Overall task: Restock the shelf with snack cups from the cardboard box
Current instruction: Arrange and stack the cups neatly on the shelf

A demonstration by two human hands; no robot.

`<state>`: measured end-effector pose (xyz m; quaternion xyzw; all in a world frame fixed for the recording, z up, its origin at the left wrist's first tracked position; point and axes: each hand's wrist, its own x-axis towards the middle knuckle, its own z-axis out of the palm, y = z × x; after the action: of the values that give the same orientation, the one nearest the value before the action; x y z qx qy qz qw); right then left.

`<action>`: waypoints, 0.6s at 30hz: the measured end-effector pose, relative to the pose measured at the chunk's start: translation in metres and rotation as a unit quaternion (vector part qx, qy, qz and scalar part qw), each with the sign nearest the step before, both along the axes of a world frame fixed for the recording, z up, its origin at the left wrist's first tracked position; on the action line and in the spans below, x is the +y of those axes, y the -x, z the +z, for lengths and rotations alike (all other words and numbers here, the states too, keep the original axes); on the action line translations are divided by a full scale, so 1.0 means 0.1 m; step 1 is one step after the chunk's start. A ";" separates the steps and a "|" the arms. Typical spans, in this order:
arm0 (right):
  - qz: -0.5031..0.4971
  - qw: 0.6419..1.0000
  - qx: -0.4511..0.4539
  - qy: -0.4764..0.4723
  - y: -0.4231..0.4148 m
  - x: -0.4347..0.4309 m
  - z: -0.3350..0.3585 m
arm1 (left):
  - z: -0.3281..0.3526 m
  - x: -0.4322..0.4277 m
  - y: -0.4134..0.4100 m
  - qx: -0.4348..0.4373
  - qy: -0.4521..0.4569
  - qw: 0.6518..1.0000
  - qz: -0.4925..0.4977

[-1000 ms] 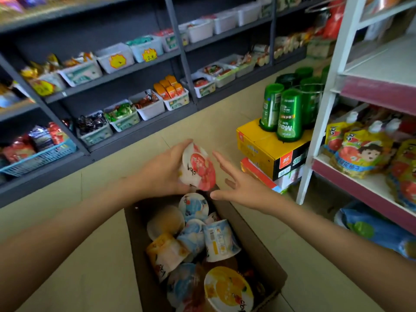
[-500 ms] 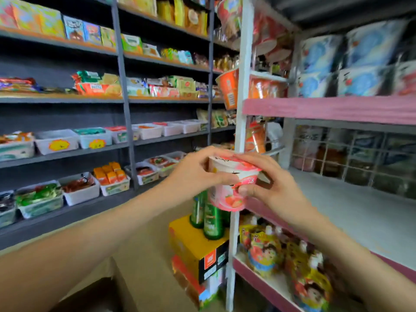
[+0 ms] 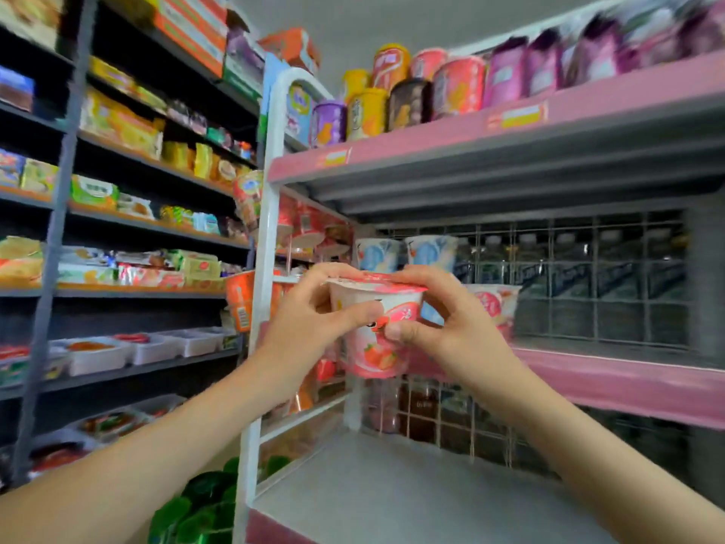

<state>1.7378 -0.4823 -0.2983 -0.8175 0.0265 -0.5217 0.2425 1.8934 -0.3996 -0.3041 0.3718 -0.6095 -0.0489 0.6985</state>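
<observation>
Holding a strawberry snack cup (image 3: 376, 355) upright with its foil lid on top, the person has it in the air just in front of the left end of the pink shelf (image 3: 627, 380), about level with the shelf's front edge and not yet resting on it. The left hand (image 3: 314, 327) grips the cup from its left side, thumb across the white wall and fingers curled over the lid rim. The right hand (image 3: 451, 327) pinches it from the other side, thumb low on the wall and fingers on the rim.

On the pink shelf behind the cup, stacked blue-and-white cups (image 3: 429, 251) stand against the wire grid back (image 3: 588, 292), and a pink cup (image 3: 492, 304) sits just to their right, nearer the front. The rest of the shelf to the right of these looks bare, though blur makes this uncertain. The cardboard box is out of view.

This looks like the placing step for one cup, carried up and about to go onto the shelf. The next move likely calls for pushing the cup forward over the pink shelf's edge, keeping it level, and setting it down beside or in front of the pink cup without knocking the stack. Both hands must then let go cleanly before going back for another cup.
</observation>
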 end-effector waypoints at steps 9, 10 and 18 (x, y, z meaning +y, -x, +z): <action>0.071 0.981 0.067 -0.169 0.40 -0.25 0.47 | 0.51 -0.38 0.27 -0.020 0.024 0.997 -0.064; 0.069 0.977 0.066 -0.189 0.40 -0.28 0.52 | 0.57 -0.43 0.28 -0.016 0.025 0.997 -0.067; -0.004 0.969 0.074 -0.236 0.60 -0.66 0.89 | 0.85 -1.07 0.53 0.016 0.000 0.996 -0.083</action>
<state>1.6776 -0.5478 -0.2091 -0.7730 0.1704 -0.4401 0.4240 1.8405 -0.5069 -0.2187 0.3188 -0.6267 -0.1126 0.7021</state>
